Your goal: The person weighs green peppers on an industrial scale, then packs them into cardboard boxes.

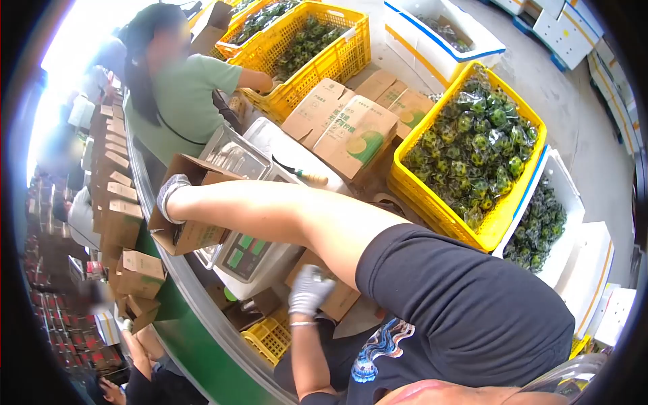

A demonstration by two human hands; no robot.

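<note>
My right hand, in a grey-white knitted glove, grips the edge of an open cardboard box. This box is tilted beside a scale with a green display. Lower down, my left hand is in a striped glove, its fingers curled together near a brown carton; what it holds, if anything, is hidden. A tool with a wooden handle lies on the white surface above my right forearm.
A yellow crate holds bagged green produce. Printed cartons stand beside it. Upper left, a person in green reaches into another yellow crate. A green conveyor runs along the left, with boxes beyond.
</note>
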